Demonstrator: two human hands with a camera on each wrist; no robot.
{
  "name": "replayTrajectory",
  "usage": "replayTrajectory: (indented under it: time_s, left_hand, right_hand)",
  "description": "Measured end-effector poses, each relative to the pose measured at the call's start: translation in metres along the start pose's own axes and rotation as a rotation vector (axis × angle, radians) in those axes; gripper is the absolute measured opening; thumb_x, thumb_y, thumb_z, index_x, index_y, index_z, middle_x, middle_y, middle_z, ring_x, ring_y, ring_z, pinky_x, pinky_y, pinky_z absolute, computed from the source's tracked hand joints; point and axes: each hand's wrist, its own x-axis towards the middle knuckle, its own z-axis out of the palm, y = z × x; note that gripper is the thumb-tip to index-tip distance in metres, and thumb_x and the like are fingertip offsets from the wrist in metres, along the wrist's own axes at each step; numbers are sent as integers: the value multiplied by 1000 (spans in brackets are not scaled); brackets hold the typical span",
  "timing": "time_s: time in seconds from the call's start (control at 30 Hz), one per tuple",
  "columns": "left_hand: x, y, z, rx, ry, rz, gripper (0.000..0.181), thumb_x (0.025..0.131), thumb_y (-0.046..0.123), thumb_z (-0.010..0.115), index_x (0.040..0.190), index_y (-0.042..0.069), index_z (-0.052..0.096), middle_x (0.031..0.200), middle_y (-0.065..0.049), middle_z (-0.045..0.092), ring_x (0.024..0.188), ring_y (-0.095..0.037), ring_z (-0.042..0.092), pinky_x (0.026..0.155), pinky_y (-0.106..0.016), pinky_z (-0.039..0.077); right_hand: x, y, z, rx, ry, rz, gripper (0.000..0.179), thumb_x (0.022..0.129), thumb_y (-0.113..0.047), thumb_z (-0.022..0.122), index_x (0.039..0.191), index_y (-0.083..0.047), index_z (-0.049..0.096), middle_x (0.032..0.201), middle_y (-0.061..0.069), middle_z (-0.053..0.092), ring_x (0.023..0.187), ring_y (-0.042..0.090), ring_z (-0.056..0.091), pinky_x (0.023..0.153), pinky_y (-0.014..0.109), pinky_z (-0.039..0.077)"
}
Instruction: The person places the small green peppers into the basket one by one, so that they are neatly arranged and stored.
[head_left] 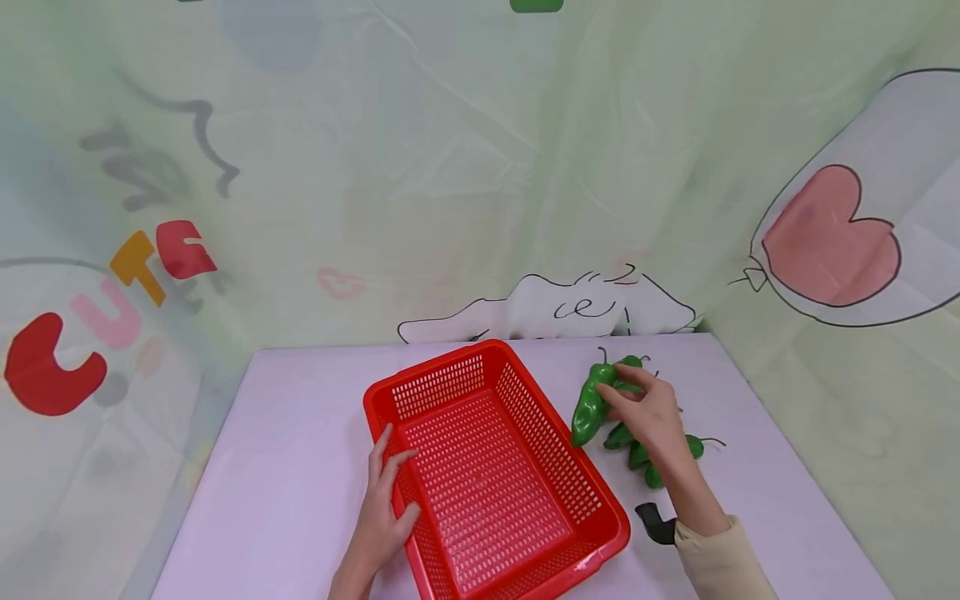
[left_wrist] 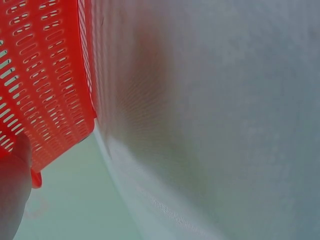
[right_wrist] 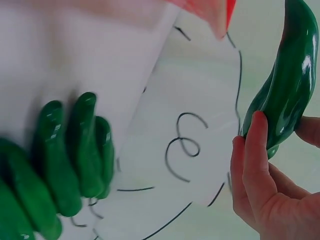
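Note:
My right hand (head_left: 654,414) pinches a glossy green pepper (head_left: 591,407) between thumb and fingers, near its stem end. In the head view its tip hangs over the right rim of a red plastic basket (head_left: 487,475). The right wrist view shows the same pepper (right_wrist: 295,75) above the fingertips. My left hand (head_left: 381,515) grips the basket's left side, fingers bent over the rim. One of its fingers (left_wrist: 17,155) lies against the perforated wall in the left wrist view. Several more green peppers (right_wrist: 60,160) lie side by side on the table, partly hidden under the right hand in the head view.
The basket stands at an angle on a pale lilac table (head_left: 285,467). Behind the table hangs a printed curtain (head_left: 450,208), with more of it along both sides. A black curved piece (head_left: 656,525) shows beside the right sleeve (head_left: 723,558).

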Motion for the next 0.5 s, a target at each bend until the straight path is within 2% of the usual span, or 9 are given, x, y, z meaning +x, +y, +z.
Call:
replayTrajectory:
  time_s: [0.2, 0.4, 0.5]
  left_hand:
    - [0, 0, 0, -9, -2, -5, 63, 71, 5, 63, 130, 25, 52, 163, -2, 13, 137, -36, 31, 88, -41, 56]
    - [0, 0, 0, -10, 8, 2, 64, 72, 6, 63, 129, 30, 52, 162, 9, 12, 138, -35, 31, 89, -41, 56]
    - [0, -1, 0, -1, 14, 17, 64, 71, 6, 63, 130, 29, 52, 162, 8, 12, 137, -35, 32, 90, -43, 55]
  right_hand:
    - [5, -20, 11, 26, -57, -42, 60, 93, -22, 66, 143, 4, 44, 130, 27, 58, 96, 27, 69, 75, 28, 59]
    - [12, -39, 29, 89, -87, -60, 57, 93, -20, 66, 141, 5, 47, 131, 25, 57, 99, 29, 69, 77, 31, 59]
    - [15, -45, 41, 132, -103, -56, 54, 92, -16, 66, 140, 4, 48, 132, 24, 56, 103, 30, 67, 73, 29, 60]
